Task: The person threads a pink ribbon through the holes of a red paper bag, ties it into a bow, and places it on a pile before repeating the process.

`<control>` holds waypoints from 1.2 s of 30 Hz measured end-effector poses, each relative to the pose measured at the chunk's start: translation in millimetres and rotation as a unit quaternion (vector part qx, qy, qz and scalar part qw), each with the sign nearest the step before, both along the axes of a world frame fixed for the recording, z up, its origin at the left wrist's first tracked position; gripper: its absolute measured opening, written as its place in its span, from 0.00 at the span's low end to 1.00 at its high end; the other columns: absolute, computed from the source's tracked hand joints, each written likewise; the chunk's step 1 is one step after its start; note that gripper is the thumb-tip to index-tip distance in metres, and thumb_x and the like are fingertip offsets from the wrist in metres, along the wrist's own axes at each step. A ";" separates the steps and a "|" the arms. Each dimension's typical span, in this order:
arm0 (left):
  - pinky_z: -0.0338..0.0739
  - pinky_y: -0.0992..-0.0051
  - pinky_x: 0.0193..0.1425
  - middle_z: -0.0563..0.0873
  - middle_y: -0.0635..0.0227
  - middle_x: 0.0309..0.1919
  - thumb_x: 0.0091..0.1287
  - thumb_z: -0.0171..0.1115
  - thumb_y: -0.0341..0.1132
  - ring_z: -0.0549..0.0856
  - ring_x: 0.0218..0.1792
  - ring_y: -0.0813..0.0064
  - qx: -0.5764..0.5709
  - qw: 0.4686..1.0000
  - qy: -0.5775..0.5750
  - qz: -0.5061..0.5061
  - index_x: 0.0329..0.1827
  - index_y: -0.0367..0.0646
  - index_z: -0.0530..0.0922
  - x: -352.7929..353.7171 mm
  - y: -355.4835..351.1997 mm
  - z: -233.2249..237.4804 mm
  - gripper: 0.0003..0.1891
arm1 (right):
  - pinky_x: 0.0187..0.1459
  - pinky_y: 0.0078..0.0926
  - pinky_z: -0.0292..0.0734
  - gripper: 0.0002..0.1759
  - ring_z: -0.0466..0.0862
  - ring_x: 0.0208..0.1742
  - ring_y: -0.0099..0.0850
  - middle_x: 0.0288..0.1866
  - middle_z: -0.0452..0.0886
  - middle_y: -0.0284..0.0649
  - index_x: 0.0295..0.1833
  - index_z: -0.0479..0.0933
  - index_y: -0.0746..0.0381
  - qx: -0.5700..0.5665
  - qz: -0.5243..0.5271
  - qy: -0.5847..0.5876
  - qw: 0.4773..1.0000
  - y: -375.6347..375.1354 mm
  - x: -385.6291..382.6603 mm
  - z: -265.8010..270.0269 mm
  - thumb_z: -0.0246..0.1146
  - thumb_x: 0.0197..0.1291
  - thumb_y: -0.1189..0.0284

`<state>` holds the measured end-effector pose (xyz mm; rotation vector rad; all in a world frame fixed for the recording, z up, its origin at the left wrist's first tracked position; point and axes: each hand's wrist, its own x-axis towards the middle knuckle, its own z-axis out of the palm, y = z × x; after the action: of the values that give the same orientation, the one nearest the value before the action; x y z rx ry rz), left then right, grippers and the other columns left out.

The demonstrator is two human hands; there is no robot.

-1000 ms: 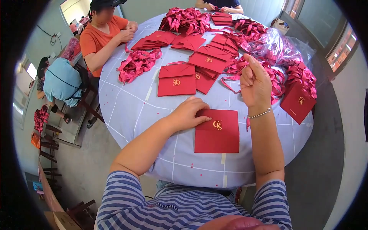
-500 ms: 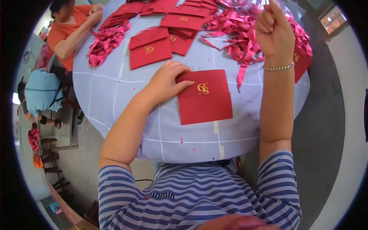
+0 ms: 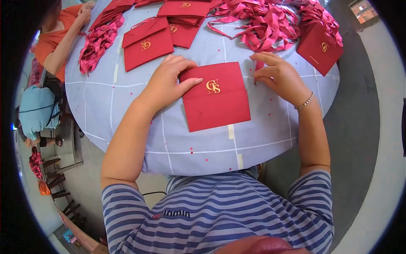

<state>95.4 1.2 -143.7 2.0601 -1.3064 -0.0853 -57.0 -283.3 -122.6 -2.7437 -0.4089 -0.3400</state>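
A flat-folded red paper gift bag [image 3: 218,110] with gold lettering lies on the cloth in front of me. My left hand [image 3: 169,82] grips its upper left corner, thumb on the face and fingers at the edge. To the right of the bag, my right hand [image 3: 281,76] has thumb and forefinger apart, close around the tail of a pink ribbon [image 3: 259,65]. That tail lies below a tangled heap of pink ribbons [image 3: 268,29].
More red bags [image 3: 150,46] lie in stacks at the far left, beside another ribbon heap [image 3: 100,44]. A single bag [image 3: 319,51] rests at the right edge of the round table [image 3: 186,163]. A person in orange [image 3: 55,51] sits at the left, another in light blue [image 3: 40,112] behind.
My right hand has come down from its raised, pinched pose to beside the bag, its fingers now apart. My left hand keeps its grip. The whole view has shifted slightly.
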 end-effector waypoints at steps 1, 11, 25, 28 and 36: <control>0.73 0.70 0.49 0.81 0.62 0.38 0.57 0.73 0.34 0.78 0.45 0.65 -0.004 1.000 0.002 0.003 0.45 0.36 0.81 -0.1 0.4 -1.0 0.16 | 0.56 0.35 0.79 0.15 0.82 0.57 0.41 0.56 0.83 0.43 0.47 0.84 0.61 0.001 0.005 0.000 1.000 0.2 0.7 0.0 0.65 0.52 0.83; 0.73 0.71 0.51 0.82 0.67 0.37 0.53 0.77 0.30 0.78 0.44 0.68 -0.059 0.996 0.067 0.013 0.42 0.39 0.81 -2.1 1.7 -0.5 0.16 | 0.35 0.23 0.76 0.08 0.82 0.31 0.25 0.32 0.84 0.39 0.44 0.83 0.66 0.267 -0.038 0.117 0.956 68.1 50.2 32.6 0.62 0.67 0.73; 0.77 0.68 0.49 0.85 0.64 0.37 0.50 0.77 0.30 0.80 0.44 0.63 -0.059 0.998 0.029 0.023 0.42 0.40 0.82 1.0 1.2 0.8 0.16 | 0.43 0.37 0.79 0.16 0.83 0.39 0.45 0.39 0.83 0.46 0.52 0.80 0.62 0.186 0.042 -0.004 0.982 89.9 65.4 -16.4 0.66 0.57 0.75; 0.75 0.70 0.49 0.84 0.65 0.37 0.50 0.77 0.30 0.79 0.43 0.65 -0.063 0.998 0.011 0.014 0.42 0.39 0.81 1.8 2.7 1.0 0.17 | 0.43 0.38 0.78 0.15 0.82 0.39 0.47 0.39 0.81 0.47 0.50 0.80 0.63 0.180 0.040 -0.012 0.983 89.5 66.2 -18.0 0.67 0.56 0.76; 0.77 0.70 0.47 0.85 0.65 0.38 0.54 0.76 0.33 0.81 0.41 0.66 -0.063 0.998 -0.014 -0.002 0.45 0.40 0.82 0.3 4.6 6.3 0.16 | 0.45 0.37 0.77 0.08 0.81 0.42 0.46 0.40 0.81 0.47 0.42 0.80 0.66 0.163 0.017 -0.001 0.986 76.9 63.5 -10.0 0.64 0.62 0.72</control>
<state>95.7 5.8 -137.3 1.9574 -1.2995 0.0234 6.5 -206.5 -132.6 -2.4153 -0.3643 -0.3663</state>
